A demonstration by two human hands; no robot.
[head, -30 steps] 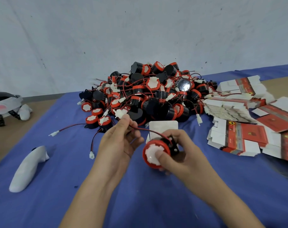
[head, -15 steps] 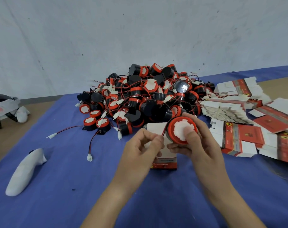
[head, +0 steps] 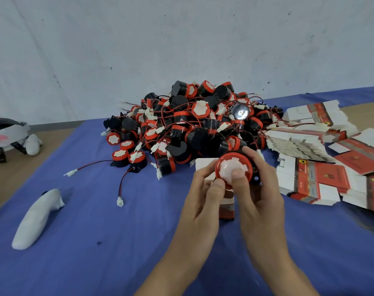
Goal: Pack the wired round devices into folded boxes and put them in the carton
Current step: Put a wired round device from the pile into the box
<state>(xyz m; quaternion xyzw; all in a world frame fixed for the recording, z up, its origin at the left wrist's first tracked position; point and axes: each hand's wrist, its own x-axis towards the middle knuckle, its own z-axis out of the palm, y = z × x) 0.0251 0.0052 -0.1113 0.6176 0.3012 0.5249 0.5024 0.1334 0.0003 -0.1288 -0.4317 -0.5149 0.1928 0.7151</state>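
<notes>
My right hand (head: 259, 189) grips a round device (head: 228, 165) with a red rim and white face, thumb pressed on the face. My left hand (head: 203, 199) holds the device's left edge with thumb and fingers; its wire is hidden. Beneath both hands a folded white and red box (head: 203, 164) lies on the blue cloth (head: 117, 242), mostly covered. A big pile of black and red wired devices (head: 192, 127) rises just beyond my hands. Flat unfolded boxes (head: 323, 174) are stacked at the right. No carton is in view.
A white controller-like object (head: 36, 218) lies on the cloth at the left. A headset with straps (head: 4, 135) sits on the brown surface at the far left. Loose wires with white plugs (head: 119, 201) trail from the pile. A grey wall stands behind.
My right hand carried the device up and to the right over the box. My left hand let go of the wire and came to the device's left edge.
</notes>
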